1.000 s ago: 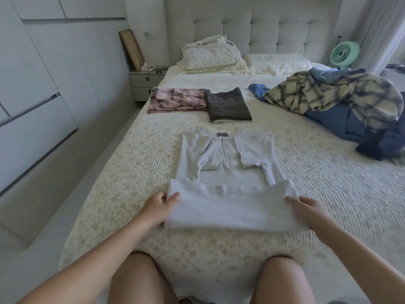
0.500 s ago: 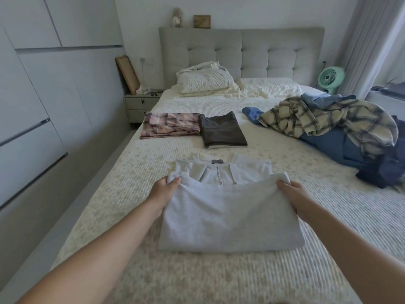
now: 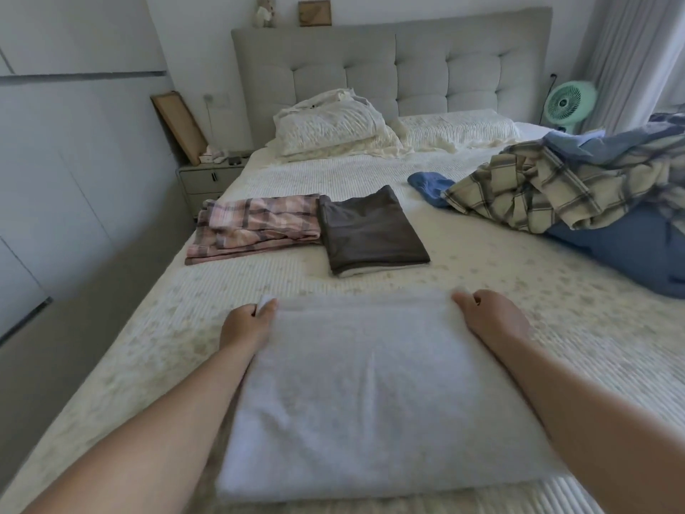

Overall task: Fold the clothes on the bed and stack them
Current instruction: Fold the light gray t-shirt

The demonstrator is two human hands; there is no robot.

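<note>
Bed [image 3: 482,276] with pale quilted cover. Folded white garment [image 3: 370,395] lay at near edge. Left hand [image 3: 246,326] and right hand [image 3: 489,317] each pinched a far corner, fingers curled round fabric. Pink plaid [image 3: 255,228] and dark folded pieces [image 3: 370,231] sat beyond, side by side.

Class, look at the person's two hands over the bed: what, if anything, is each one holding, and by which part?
Both hold the folded white shirt: the left hand pinches its far left corner, and the right hand grips its far right corner.
</note>
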